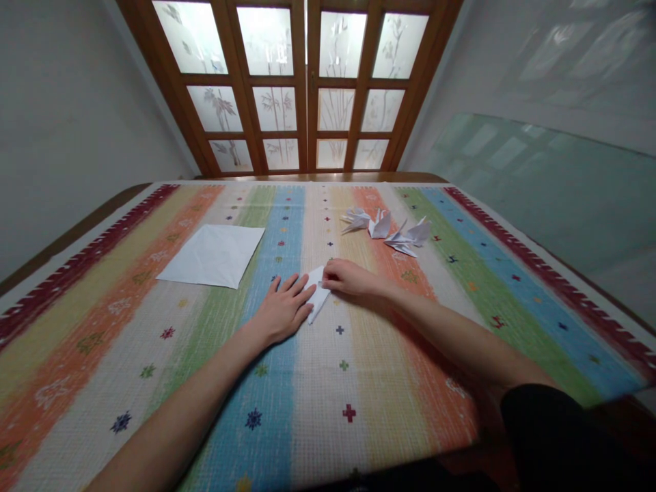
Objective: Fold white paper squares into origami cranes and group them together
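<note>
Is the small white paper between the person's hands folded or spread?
Folded: the small white paper is a narrow shape with pointed ends.

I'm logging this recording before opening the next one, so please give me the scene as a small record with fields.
left hand: fingers spread, on the small folded paper
right hand: fingers bent, at that paper's upper right edge
left of hands: larger white sheet, lying on the cloth
beyond right hand: cluster of folded white paper shapes
surface: multicolored striped cloth
background: wood-framed paned doors
</note>
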`<state>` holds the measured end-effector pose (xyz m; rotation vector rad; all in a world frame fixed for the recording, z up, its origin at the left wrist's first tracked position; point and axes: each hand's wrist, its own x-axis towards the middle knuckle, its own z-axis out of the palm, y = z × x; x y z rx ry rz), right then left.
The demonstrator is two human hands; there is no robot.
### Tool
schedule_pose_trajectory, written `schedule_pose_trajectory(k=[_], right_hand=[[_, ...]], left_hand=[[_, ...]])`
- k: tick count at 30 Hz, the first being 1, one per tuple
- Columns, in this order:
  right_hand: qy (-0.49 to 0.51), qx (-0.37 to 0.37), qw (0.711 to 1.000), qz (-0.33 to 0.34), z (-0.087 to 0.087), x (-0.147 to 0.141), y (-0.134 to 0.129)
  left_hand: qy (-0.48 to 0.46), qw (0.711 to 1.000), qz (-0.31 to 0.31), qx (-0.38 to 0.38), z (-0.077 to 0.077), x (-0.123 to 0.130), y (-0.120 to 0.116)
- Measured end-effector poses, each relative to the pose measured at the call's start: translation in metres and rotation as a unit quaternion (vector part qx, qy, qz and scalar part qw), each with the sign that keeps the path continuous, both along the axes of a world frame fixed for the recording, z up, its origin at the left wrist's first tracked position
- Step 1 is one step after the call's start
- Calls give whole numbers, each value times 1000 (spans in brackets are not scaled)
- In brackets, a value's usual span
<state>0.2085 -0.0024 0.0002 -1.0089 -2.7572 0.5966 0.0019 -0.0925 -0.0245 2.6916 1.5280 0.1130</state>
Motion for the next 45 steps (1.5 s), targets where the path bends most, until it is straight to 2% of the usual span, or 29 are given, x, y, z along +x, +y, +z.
schedule_pose_trajectory(k=[10,15,19,27,30,33,34,39,45], right_hand=[[-24,-11,999,-47,5,-1,-6],[-14,-9,998,-63,3,-2,-6],[-7,21,996,-84,-3,-1,-11],[11,81,981,-175,-15,18,-16],[36,153,979,-130,-18,21,-28],[50,183,982,0,-26,18,-49],[44,180,983,18,-29,17,-57],[-26,130,991,-7,-34,12,-87],[-73,90,993,-8,-32,8,-97]], left_hand=[[-10,1000,3,-11,2,2,-3],[-6,1000,-17,-3,0,1,-3],[-1,1000,-21,-13,1,0,-4],[-3,999,-34,-34,2,-4,-2],[-10,999,-35,-35,1,-4,-1],[-19,999,-23,-36,0,-4,-1],[-20,999,-21,-37,0,-4,-1],[-24,999,-22,-34,-1,-6,2],[-18,1000,-10,-22,-1,-5,3]])
